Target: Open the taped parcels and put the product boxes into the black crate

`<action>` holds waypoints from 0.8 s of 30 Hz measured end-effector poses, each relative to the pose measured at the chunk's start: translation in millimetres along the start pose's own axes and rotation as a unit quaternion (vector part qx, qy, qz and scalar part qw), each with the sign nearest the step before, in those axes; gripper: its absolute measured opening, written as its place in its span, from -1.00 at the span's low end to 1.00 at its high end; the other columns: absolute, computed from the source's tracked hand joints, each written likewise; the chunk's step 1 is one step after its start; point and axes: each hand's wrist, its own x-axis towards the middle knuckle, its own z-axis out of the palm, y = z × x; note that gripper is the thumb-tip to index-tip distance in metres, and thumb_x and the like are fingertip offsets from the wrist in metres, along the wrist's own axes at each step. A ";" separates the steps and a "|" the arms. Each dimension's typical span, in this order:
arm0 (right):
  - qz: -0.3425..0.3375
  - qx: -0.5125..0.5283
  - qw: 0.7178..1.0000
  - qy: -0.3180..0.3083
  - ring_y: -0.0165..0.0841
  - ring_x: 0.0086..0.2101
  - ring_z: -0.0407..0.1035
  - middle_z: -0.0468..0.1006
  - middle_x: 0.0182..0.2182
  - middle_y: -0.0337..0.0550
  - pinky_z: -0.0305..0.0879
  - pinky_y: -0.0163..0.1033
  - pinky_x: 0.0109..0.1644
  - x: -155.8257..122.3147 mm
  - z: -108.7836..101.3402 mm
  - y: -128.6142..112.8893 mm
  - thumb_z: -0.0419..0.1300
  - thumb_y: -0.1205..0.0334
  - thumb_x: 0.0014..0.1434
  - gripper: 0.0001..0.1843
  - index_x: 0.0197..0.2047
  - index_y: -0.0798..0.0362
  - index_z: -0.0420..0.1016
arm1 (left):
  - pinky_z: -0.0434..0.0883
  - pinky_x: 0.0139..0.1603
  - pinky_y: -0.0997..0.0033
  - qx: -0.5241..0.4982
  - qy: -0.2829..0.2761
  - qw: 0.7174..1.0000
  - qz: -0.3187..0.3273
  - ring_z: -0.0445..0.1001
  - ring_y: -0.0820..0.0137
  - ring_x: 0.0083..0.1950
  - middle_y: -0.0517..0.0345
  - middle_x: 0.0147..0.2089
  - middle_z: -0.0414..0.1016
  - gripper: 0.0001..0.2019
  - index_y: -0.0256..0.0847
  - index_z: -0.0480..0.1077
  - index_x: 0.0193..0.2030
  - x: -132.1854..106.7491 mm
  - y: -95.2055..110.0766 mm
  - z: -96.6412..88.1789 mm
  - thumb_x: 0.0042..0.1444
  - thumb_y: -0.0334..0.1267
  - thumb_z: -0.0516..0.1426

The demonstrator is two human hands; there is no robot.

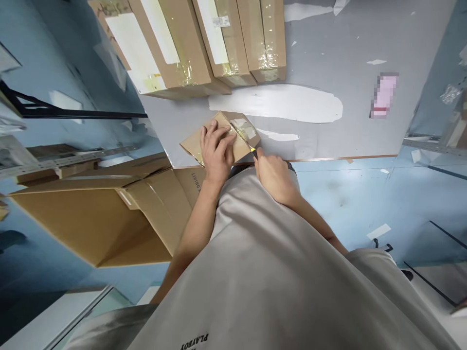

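Observation:
A small cardboard box (pixel 240 148) with clear tape on top lies at an angle by the table's near edge. My left hand (pixel 218 148) grips it from above, fingers curled over its upper side. In my closed right hand (pixel 275 176) is a utility knife (pixel 254 152) with a yellow and black handle. Its long thin blade lies along the taped part of the box, close to my left fingertips. Whether the blade has gone through the tape, I cannot tell.
Several taped cartons (pixel 197 53) stand in a row at the table's back left. A large open carton (pixel 146 209) sits lower left, beside the grey table (pixel 365 136). A pink blurred item (pixel 385 95) lies at right. White torn patches (pixel 280 99) mark the tabletop.

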 end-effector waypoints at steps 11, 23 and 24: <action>0.007 0.034 0.995 0.090 0.09 0.04 0.79 0.87 0.10 0.20 0.63 0.03 0.18 13.5 4.6 65.8 -0.10 0.07 0.84 -0.43 0.64 0.08 0.46 | -0.06 0.95 -0.47 -0.032 0.012 0.999 -0.039 0.35 -0.04 0.82 0.05 0.48 0.66 -0.63 0.18 0.66 0.19 0.1 3.1 2.6 0.56 0.29 0.20; -0.107 0.055 0.989 0.082 0.05 0.12 0.79 0.84 0.23 0.09 0.72 0.08 0.28 21.2 36.7 41.5 -0.05 0.13 0.78 -0.36 0.74 0.01 0.43 | -0.20 0.94 -0.52 0.036 -0.052 0.998 -0.027 -0.14 0.01 0.98 -0.03 0.56 0.61 -0.11 -0.10 0.59 0.24 4.2 22.6 -5.7 0.45 0.71 -0.02; -0.105 0.061 0.988 0.098 0.03 0.13 0.79 0.83 0.25 0.09 0.71 0.07 0.30 23.4 40.4 43.0 -0.05 0.11 0.78 -0.37 0.73 -0.01 0.44 | -0.20 0.94 -0.52 0.036 -0.052 0.998 -0.028 -0.15 0.01 0.98 -0.02 0.56 0.62 -0.09 -0.09 0.59 0.24 5.6 25.0 -6.0 0.42 0.73 -0.01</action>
